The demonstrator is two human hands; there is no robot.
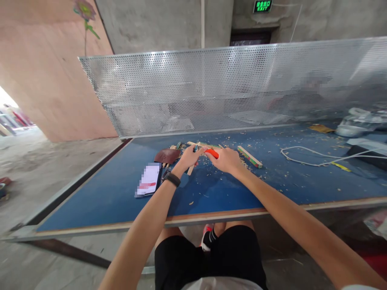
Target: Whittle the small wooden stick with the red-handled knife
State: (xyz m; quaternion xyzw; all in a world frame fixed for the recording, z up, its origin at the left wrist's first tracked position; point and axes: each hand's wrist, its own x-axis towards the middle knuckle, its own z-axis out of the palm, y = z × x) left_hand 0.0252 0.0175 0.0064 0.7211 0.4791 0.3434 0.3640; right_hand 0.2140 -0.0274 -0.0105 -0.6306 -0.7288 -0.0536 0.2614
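My left hand (188, 158), with a black watch on its wrist, is closed around a small wooden stick (190, 170), whose pale end sticks out below the fingers. My right hand (227, 159) grips an orange utility knife (212, 153) that points toward the left hand. Its blade cannot be made out. Both hands almost meet just above the blue table (217, 197). Wood shavings lie around and beneath them. A wooden strip (249, 156) with green and red sides rests to the right of my right hand. Brown sandpaper (167, 156) lies left of my left hand, over several thin sticks.
A phone (148, 179) with a lit screen lies at the left. A perforated metal screen (193, 92) stands along the table's back edge. To the right are a looped white cable (305, 162), a yellow piece (341, 166) and plastic bags (359, 121).
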